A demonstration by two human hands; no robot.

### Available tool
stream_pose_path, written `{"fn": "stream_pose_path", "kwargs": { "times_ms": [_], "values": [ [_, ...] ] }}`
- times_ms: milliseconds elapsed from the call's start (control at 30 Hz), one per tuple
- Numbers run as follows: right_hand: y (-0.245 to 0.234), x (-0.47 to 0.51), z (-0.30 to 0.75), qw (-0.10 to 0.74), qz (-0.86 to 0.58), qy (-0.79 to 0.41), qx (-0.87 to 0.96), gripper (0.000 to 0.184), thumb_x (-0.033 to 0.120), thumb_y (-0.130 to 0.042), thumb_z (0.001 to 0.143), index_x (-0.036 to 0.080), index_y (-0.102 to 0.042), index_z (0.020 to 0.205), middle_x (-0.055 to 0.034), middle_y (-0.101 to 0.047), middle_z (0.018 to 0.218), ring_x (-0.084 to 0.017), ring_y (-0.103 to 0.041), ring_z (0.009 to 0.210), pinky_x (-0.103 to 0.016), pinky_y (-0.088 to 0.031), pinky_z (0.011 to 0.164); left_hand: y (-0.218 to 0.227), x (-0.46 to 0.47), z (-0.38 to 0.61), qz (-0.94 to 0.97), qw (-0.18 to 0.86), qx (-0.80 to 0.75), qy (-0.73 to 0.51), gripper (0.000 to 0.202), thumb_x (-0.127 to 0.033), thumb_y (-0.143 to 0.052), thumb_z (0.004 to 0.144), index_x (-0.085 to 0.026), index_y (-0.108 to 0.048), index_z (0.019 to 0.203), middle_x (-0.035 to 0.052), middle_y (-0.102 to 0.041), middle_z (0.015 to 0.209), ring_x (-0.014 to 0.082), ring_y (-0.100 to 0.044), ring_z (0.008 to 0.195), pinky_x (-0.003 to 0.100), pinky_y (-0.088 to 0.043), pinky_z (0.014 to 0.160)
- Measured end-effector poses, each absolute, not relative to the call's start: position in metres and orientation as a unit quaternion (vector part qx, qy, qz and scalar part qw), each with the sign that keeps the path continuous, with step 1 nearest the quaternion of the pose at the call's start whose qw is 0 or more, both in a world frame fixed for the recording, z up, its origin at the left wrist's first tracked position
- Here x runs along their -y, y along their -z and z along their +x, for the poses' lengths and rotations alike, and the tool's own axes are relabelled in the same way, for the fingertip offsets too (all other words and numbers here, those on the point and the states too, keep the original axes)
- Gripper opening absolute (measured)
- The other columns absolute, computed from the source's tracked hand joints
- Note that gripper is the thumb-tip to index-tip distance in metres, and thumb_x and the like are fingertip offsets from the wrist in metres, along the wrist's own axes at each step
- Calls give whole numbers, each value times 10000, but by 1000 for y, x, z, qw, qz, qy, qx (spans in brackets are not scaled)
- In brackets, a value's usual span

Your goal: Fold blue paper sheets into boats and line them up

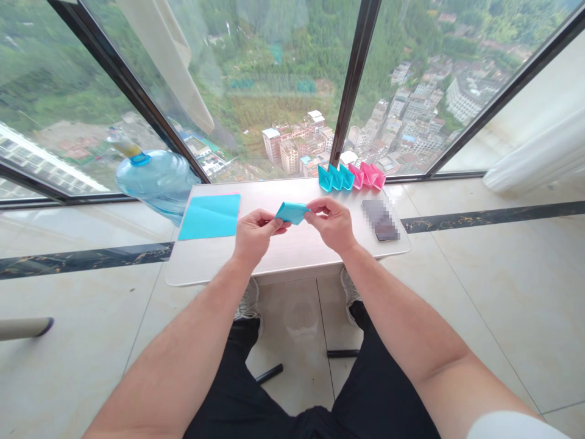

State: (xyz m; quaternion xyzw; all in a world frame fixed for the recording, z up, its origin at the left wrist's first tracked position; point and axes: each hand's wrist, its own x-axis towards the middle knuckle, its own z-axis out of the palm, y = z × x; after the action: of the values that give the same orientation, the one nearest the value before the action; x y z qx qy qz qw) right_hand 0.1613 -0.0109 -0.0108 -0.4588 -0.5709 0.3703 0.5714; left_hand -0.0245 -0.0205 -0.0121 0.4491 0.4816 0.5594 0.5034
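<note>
Between the left hand (pixel 253 236) and right hand (pixel 334 224), each pinching one end, the folded blue paper (pixel 292 213) stretches crosswise.

Pale table (pixel 210 259) with rounded corners, on glossy tiled floor (pixel 484 323). Phone (pixel 381 221) flat near the table's right end, its surface mostly pixelated. Large blue-tinted water bottle (pixel 155 180) just beside the left rear corner; contact with table cannot be told. Dark marbled strip (pixel 498 217) visible both sides of table. Dark-framed window (pixel 356 79) behind; buildings (pixel 295 146), trees outside, below. White curtain (pixel 543 152) at right.
</note>
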Motion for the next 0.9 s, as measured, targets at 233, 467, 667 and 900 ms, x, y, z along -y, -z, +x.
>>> {"fn": "stream_pose_path", "kwargs": {
  "times_ms": [233, 467, 667, 900],
  "values": [
    [10, 10, 161, 581, -465, -389, 543, 224, 349, -792, 697, 203, -691, 833, 14, -691, 746, -133, -639, 685, -283, -546, 666, 14, 19, -25, 433, 519, -475, -563, 364, -390, -892, 612, -163, -622, 705, 41, -732, 677, 272, -769, 764, 385, -640, 712],
    [12, 9, 161, 596, -477, -380, 522, 239, 379, -809, 692, 204, -723, 830, 0, -716, 741, -146, -654, 678, -304, -553, 677, 14, 20, -25, 433, 522, -471, -564, 370, -398, -896, 611, -170, -620, 704, 37, -733, 684, 272, -770, 772, 388, -642, 725],
    [13, 8, 162, 588, -463, -397, 531, 217, 380, -811, 686, 213, -737, 803, -2, -731, 770, -155, -669, 712, -302, -567, 684, 16, 19, -26, 434, 518, -476, -563, 393, -423, -901, 597, -173, -619, 711, 32, -731, 691, 277, -771, 779, 397, -644, 734],
    [14, 8, 163, 589, -458, -411, 524, 230, 376, -815, 692, 203, -734, 820, 3, -716, 737, -143, -658, 673, -294, -559, 673, 15, 19, -25, 434, 524, -467, -565, 368, -397, -895, 611, -171, -622, 705, 35, -734, 688, 267, -769, 772, 382, -642, 723]
  ]
}}
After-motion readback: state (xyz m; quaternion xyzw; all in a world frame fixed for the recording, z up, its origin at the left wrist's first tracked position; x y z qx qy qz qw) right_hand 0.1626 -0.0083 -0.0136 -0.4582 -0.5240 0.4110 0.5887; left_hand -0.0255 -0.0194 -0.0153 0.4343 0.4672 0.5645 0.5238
